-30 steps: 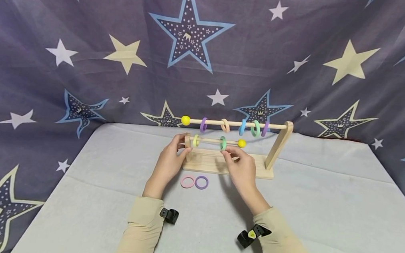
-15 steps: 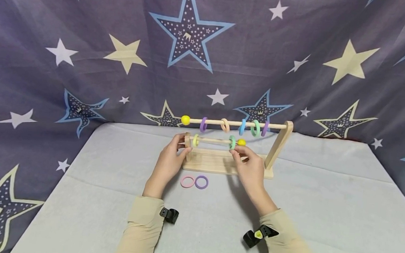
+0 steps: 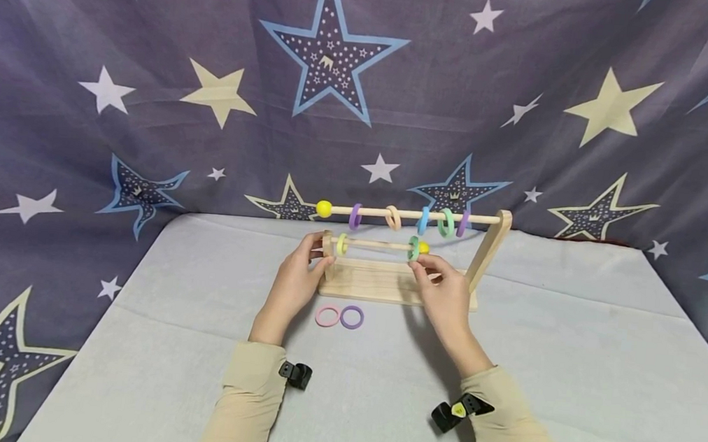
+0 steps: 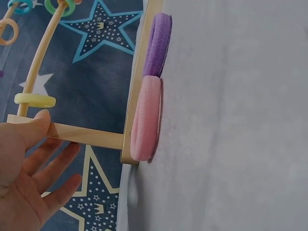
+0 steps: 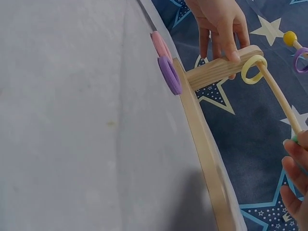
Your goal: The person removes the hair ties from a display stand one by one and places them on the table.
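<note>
In the head view my left hand (image 3: 298, 276) holds the short left post (image 3: 328, 244) of a wooden rack, thumb in front and fingers behind. My right hand (image 3: 445, 296) pinches a green hair tie (image 3: 414, 249) between thumb and fingertips. That tie encircles the lower rod (image 3: 377, 245), close beside the yellow end ball (image 3: 424, 248). A yellow hair tie (image 4: 34, 100) hangs on the same rod near the left post. Flat on the table, in front of the rack base (image 3: 367, 289), lie a pink hair tie (image 4: 146, 120) and a purple hair tie (image 4: 158, 45), touching.
The upper rod (image 3: 373, 213) carries several spaced ties in purple, peach, blue and green, with a yellow ball (image 3: 324, 209) at its left end. A tall post (image 3: 489, 250) supports it at right. Behind the white-covered table (image 3: 570, 352) hangs a star-patterned cloth (image 3: 447, 18).
My right hand has slid the green hair tie rightward along the lower rod, from near its middle to the yellow ball. The left hand has stayed on the post.
</note>
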Action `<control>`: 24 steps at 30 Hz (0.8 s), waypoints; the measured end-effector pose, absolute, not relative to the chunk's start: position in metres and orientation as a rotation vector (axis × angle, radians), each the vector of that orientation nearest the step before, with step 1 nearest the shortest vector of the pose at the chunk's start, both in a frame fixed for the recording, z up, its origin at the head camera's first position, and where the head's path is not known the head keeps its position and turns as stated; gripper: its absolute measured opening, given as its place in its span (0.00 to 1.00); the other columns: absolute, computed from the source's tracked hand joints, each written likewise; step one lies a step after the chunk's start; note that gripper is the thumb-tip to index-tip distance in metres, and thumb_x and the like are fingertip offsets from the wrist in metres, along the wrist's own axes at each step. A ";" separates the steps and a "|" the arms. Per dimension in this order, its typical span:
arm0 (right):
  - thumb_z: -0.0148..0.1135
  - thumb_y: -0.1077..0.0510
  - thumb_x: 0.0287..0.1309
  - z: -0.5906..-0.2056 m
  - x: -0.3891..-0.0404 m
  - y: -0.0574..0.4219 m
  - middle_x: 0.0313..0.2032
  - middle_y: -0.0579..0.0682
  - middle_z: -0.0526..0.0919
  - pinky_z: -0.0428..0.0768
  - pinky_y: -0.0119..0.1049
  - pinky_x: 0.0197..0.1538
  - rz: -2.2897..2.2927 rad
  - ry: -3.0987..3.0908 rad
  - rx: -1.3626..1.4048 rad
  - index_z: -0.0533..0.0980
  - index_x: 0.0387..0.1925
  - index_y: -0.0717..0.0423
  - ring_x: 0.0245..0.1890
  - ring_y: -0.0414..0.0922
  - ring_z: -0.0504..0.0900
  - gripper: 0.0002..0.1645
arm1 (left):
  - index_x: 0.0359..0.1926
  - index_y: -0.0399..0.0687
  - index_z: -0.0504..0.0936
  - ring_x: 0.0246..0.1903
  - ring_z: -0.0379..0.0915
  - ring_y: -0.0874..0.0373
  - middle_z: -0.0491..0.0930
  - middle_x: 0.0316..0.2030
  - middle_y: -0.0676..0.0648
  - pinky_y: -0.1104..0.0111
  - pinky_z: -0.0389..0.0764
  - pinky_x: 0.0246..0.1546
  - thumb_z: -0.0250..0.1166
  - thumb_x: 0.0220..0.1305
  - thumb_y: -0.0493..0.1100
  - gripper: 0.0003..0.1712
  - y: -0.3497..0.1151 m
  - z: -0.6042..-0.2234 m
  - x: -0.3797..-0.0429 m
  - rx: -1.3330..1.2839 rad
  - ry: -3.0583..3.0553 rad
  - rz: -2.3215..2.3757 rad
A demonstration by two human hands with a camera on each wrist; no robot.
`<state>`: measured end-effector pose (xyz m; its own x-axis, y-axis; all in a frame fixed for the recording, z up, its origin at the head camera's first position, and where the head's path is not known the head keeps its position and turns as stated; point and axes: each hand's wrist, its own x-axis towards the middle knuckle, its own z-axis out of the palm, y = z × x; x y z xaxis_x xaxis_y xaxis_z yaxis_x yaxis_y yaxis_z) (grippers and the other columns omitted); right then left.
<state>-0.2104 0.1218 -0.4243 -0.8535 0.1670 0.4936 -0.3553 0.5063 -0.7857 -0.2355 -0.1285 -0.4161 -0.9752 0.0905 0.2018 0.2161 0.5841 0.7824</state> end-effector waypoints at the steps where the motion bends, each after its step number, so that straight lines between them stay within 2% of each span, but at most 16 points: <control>1: 0.69 0.63 0.60 -0.424 -0.210 0.122 0.32 0.54 0.88 0.80 0.40 0.36 1.330 -2.236 0.150 0.85 0.38 0.62 0.29 0.49 0.83 0.06 | 0.68 0.42 0.66 0.56 0.77 0.48 0.76 0.59 0.39 0.54 0.70 0.62 0.61 0.71 0.41 0.28 -0.129 -0.416 -0.236 -0.260 -2.670 -1.347; 12: 0.71 0.60 0.58 -0.421 -0.207 0.129 0.35 0.54 0.88 0.81 0.49 0.39 1.300 -2.256 0.127 0.85 0.39 0.60 0.31 0.50 0.83 0.09 | 0.68 0.43 0.66 0.56 0.76 0.49 0.76 0.59 0.40 0.54 0.70 0.62 0.61 0.71 0.42 0.28 -0.128 -0.415 -0.235 -0.254 -2.677 -1.352; 24: 0.71 0.61 0.57 -0.422 -0.206 0.137 0.34 0.54 0.88 0.81 0.47 0.37 1.274 -2.236 0.158 0.85 0.38 0.61 0.30 0.50 0.83 0.08 | 0.68 0.43 0.66 0.56 0.76 0.48 0.76 0.59 0.40 0.53 0.69 0.62 0.61 0.71 0.42 0.28 -0.129 -0.416 -0.235 -0.267 -2.676 -1.355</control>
